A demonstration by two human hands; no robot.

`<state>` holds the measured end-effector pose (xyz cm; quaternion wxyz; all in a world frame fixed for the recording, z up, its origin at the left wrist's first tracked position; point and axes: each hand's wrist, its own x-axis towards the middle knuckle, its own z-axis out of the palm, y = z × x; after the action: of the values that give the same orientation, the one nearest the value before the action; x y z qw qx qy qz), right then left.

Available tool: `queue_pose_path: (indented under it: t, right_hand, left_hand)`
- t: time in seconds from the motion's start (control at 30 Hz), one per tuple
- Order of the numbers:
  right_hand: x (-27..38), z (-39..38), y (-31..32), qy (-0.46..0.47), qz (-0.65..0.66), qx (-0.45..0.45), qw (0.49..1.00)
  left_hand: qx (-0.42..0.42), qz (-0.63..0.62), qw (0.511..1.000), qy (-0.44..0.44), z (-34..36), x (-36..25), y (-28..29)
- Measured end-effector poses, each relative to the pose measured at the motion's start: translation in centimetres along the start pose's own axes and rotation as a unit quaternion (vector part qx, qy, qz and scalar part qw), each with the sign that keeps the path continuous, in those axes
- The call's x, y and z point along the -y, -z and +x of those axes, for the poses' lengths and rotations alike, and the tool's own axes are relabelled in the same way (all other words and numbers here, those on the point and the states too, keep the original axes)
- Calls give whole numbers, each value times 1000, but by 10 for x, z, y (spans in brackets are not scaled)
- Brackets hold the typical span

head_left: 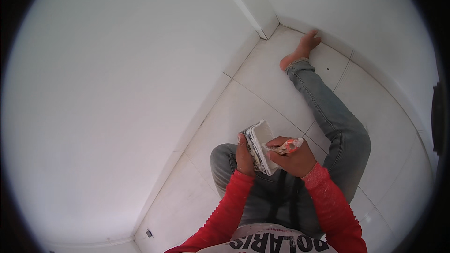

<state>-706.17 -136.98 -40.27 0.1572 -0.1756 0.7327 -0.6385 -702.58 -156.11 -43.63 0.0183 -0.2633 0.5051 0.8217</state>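
A rectangular tub (263, 132) smeared with white paint is held tilted above my lap. My left hand (244, 155) grips it from its left side, with the fingers mostly hidden beneath. My right hand (299, 161) is closed round a paintbrush (291, 146) with an orange-red handle end. The brush points left into the tub's mouth; its bristles are largely hidden by my fingers and the tub. Both my forearms wear red sleeves, the right one speckled with white.
Pale walls (117, 89) meet the large floor tiles (243, 100) along a low skirting, with a wall corner (263, 33) ahead. My jeans-clad leg (328, 107) stretches forward right, its bare foot (307, 47) by the wall. A small dark object (149, 233) lies at lower left.
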Motion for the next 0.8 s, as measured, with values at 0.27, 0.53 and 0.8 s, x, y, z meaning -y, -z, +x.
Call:
queue_pose_path:
  t: [0.27,0.53,0.8]
  right_hand:
    - [-14,9,11,-51,116,-82,988]
    - [-22,17,41,-143,505,-257,811]
    - [-37,16,42,-114,578,-239,772]
  left_hand:
    - [-38,45,997,-42,0,-2,-4]
    - [-62,-65,993,-75,36,-23,21]
    - [153,-238,950,-130,47,-64,167]
